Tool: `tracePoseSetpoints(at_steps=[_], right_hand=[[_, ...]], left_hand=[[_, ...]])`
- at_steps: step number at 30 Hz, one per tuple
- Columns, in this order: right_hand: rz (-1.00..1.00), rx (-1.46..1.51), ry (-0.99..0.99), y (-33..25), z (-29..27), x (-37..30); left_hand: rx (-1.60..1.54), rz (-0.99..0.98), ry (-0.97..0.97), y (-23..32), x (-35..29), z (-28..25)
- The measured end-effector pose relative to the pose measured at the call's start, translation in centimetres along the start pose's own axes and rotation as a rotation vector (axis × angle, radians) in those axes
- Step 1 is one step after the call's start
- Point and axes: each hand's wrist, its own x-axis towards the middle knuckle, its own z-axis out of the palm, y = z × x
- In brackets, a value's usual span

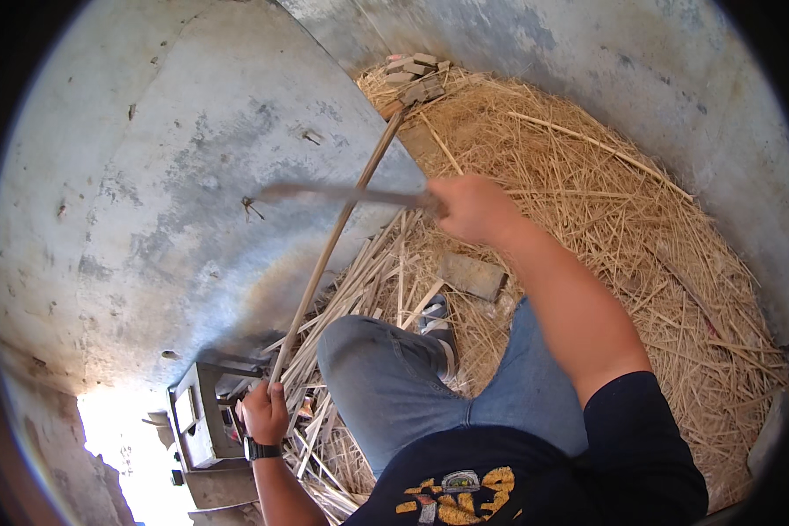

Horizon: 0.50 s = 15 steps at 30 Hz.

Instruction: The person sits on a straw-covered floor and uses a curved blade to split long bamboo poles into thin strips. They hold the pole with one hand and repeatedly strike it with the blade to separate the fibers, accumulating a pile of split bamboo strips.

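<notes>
My right hand (pixel 475 208) is closed around the handle of a long-bladed knife (pixel 359 195), smeared by motion. The blade points left and crosses over a long bamboo strip (pixel 323 263); whether they touch I cannot tell. Low on the left, my left hand (pixel 265 414), with a watch on its wrist, grips the strip's near end. From there the strip slants up and away to the right, its far end at a pile of bricks (pixel 416 68) by the wall. Between my knees and the wall lies a heap of pale split strips (pixel 359 279).
Straw-like shavings (pixel 587 210) cover the floor on the right. A single brick (pixel 472 275) lies beyond my shoe (pixel 440 337). A grey wall (pixel 149 167) rises at the left and another wall (pixel 587 44) at the back. A box-like metal frame (pixel 209 416) stands beside my left hand.
</notes>
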Motion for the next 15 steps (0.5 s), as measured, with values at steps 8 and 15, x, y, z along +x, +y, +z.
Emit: tracePoseSetpoints(at_steps=[8, 15], right_hand=[[0.206, 0.089, -0.052, 1.9, -1.5, 0.7], [0.025, -0.061, -0.34, -2.9, 0.6, -0.1]], left_hand=[[0.003, 0.017, -0.065, -0.5, -0.1, -0.3], [-0.141, -0.019, -0.175, 0.3, 0.7, 0.2]])
